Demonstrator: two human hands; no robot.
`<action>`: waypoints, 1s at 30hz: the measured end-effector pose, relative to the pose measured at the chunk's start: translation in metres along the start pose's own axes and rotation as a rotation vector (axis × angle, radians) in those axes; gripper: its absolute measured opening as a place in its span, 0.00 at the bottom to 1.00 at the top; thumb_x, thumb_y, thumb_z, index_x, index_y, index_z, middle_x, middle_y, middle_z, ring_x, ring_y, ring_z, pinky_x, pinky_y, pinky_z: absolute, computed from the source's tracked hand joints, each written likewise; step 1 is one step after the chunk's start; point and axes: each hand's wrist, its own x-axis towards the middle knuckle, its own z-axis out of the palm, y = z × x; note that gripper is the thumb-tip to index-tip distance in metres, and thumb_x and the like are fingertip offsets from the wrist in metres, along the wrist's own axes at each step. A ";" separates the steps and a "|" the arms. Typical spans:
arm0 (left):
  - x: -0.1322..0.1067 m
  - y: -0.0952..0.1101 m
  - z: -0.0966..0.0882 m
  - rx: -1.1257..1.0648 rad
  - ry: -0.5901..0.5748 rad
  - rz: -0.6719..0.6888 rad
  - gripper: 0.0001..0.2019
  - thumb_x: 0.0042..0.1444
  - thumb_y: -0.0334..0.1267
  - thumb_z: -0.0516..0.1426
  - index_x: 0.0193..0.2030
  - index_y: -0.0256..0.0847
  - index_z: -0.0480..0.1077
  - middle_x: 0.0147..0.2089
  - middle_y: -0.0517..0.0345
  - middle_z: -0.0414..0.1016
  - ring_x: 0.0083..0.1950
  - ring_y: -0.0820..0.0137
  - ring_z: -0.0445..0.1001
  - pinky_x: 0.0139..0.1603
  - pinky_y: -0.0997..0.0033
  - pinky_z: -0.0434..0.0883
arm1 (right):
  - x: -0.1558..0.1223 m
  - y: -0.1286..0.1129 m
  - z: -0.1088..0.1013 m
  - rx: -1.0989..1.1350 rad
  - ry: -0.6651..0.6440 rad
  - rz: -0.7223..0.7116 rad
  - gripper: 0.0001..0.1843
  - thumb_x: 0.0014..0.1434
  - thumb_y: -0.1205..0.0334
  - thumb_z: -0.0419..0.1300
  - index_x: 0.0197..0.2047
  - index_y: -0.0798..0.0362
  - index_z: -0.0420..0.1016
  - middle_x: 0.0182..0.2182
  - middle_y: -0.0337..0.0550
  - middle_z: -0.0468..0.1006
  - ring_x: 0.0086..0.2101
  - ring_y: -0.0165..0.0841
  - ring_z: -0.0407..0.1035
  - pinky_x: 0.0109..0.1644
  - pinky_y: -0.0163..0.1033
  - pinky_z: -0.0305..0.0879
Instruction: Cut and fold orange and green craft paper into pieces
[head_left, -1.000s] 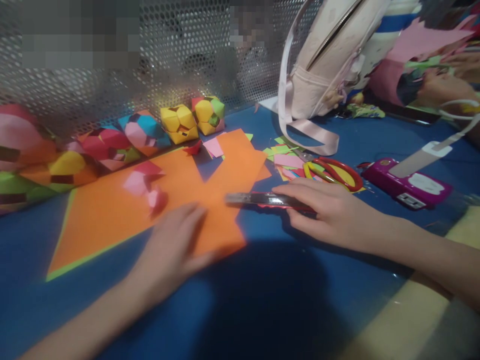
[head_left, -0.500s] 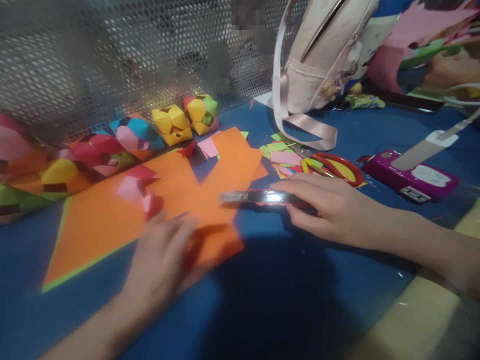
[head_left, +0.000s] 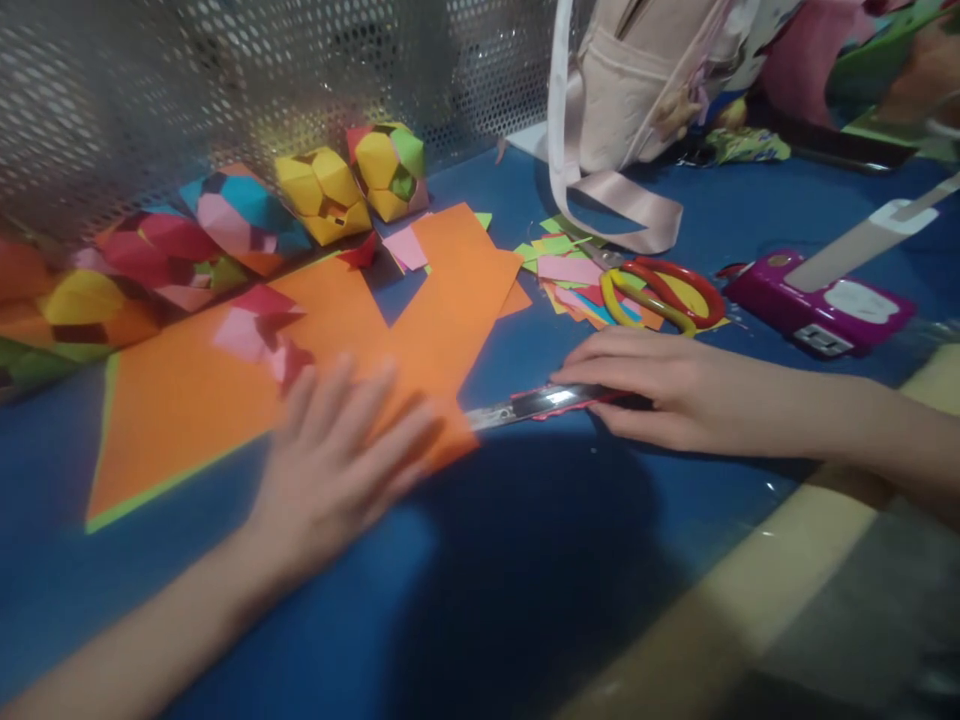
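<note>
My left hand (head_left: 337,455) lies flat with fingers spread on the near corner of a large orange paper sheet (head_left: 225,380) on the blue table (head_left: 525,560). My right hand (head_left: 660,385) is closed round a utility knife (head_left: 540,402). The knife's metal blade points left and its tip meets the orange sheet's near right corner. Small pink and red folded paper pieces (head_left: 259,325) rest on the sheet, just beyond my left fingers.
Several colourful folded paper balls (head_left: 322,190) line the perforated metal wall (head_left: 225,80) at the back. Red-and-yellow scissors (head_left: 660,295) lie on paper scraps (head_left: 566,270). A pink backpack (head_left: 637,90) stands behind. A magenta device (head_left: 817,310) sits at the right.
My left hand has spread flat on the orange sheet. My right hand has drawn the knife nearer, and its blade tip now lies at the sheet's near corner. The view has tilted down.
</note>
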 end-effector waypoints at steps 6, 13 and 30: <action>0.011 -0.006 0.006 -0.217 -0.149 0.093 0.19 0.71 0.40 0.43 0.55 0.43 0.73 0.64 0.43 0.70 0.66 0.53 0.67 0.61 0.48 0.69 | -0.009 -0.009 0.005 -0.007 0.048 0.000 0.15 0.68 0.64 0.53 0.54 0.58 0.74 0.45 0.53 0.77 0.47 0.38 0.72 0.51 0.44 0.70; 0.018 -0.006 0.000 -0.214 -0.227 0.123 0.23 0.71 0.40 0.41 0.54 0.38 0.76 0.61 0.37 0.72 0.62 0.49 0.70 0.59 0.42 0.70 | -0.012 -0.011 0.012 0.018 0.099 -0.058 0.15 0.69 0.62 0.54 0.52 0.61 0.75 0.42 0.56 0.78 0.43 0.38 0.72 0.46 0.44 0.71; 0.015 -0.006 0.002 -0.281 -0.289 0.047 0.23 0.71 0.43 0.41 0.55 0.44 0.76 0.63 0.41 0.71 0.65 0.50 0.68 0.62 0.40 0.67 | -0.023 -0.040 0.021 0.091 0.188 0.057 0.13 0.67 0.67 0.55 0.52 0.56 0.74 0.41 0.52 0.77 0.39 0.36 0.71 0.40 0.41 0.71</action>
